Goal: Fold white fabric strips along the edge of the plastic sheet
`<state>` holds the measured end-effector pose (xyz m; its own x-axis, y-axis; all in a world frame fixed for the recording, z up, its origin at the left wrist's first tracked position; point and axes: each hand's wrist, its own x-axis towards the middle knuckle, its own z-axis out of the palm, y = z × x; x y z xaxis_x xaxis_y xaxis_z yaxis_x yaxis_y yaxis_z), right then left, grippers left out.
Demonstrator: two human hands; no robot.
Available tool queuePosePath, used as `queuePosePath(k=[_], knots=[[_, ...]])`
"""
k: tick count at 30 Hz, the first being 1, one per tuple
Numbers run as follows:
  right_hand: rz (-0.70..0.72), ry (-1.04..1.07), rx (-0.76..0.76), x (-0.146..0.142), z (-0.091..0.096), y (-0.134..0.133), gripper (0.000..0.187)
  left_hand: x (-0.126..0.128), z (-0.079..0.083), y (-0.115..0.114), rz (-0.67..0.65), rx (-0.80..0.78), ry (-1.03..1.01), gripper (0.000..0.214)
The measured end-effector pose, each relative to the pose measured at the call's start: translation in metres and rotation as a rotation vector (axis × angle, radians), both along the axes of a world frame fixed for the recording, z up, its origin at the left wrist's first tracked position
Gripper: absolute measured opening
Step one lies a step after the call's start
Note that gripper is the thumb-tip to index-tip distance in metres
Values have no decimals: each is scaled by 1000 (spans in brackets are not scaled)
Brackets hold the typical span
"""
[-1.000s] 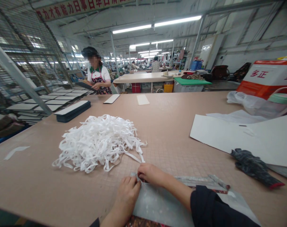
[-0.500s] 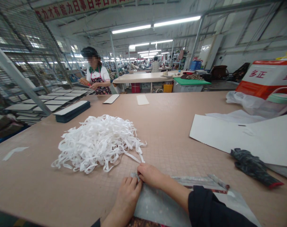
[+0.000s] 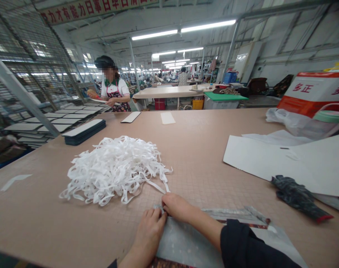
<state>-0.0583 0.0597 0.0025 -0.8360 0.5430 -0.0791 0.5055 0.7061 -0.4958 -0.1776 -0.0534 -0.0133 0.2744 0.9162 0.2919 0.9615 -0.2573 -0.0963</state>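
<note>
Near the table's front edge, my left hand [image 3: 150, 231] and my right hand [image 3: 178, 208] meet at the upper left corner of a greyish see-through plastic sheet [image 3: 186, 240]. Both have their fingers bent and pressed together on that corner; the fingertips are partly hidden. My right forearm lies across the sheet, covering part of it. Just beyond my right hand ends a strip from a loose heap of white fabric tape [image 3: 117, 169]. The tape's end comes close to my knuckles, and I cannot tell whether it touches them. Something brown and patterned shows under the sheet's lower edge.
A dark glove [image 3: 300, 197] lies to the right, by a large white board [image 3: 281, 158]. Behind are a plastic bag and a red-white container [image 3: 309, 93]. Stacked panels [image 3: 84, 132] sit at the left edge; a co-worker [image 3: 115, 87] stands beyond.
My hands keep almost the same place and hold on the sheet's corner. The co-worker's hands have shifted, and a pale panel now shows flat between them. The view has drifted slightly.
</note>
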Motion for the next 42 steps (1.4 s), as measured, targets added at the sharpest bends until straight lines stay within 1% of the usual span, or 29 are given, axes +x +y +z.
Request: queuePosePath(k=[5,11,13,15,17,19,22,24,26,29,31,33,35,37,39,40,42], knots=[[-25,25,-5,-2,-4,-1,17,0,1,0,-29,15,21,23],[-122,95,-21,5,-13,-1,17,-2,-3,0,-26,-5,3,26],[-107,163,-18,11,-12,-4,17,-2,-3,-1,-22,-16,-3,27],[-36,217,11,16,-10,-8,16,-2,-2,-1,-14,-25,3,27],[50,215,103,20,-9,-13,15,-1,0,-1,-1,-31,15,27],[110,172,251,22,-7,-20,14,1,2,-1,-2,-23,19,27],[136,97,467,30,-4,-31,12,1,3,1,-78,52,7,27],[137,68,548,42,-1,-36,13,-1,3,4,-155,122,-5,30],[132,25,573,64,1,-40,14,-7,0,7,-197,157,-18,33],[70,-75,533,112,7,-42,14,-20,-5,15,-271,115,54,35],[-20,-151,481,151,10,-42,13,-26,-5,19,-296,87,77,37],[-149,-236,407,187,12,-40,12,-26,1,23,-291,26,49,32],[-262,-282,302,213,13,-34,14,-18,14,27,-232,-94,-1,23],[-347,-269,196,227,14,-25,16,-1,30,32,-137,-232,-29,17],[-415,-232,118,230,16,-17,16,19,42,37,-78,-323,-30,16],[-439,-223,84,230,17,-14,16,28,45,39,-78,-346,-35,19],[-455,-222,28,227,23,-12,16,42,45,43,-116,-348,-50,28]])
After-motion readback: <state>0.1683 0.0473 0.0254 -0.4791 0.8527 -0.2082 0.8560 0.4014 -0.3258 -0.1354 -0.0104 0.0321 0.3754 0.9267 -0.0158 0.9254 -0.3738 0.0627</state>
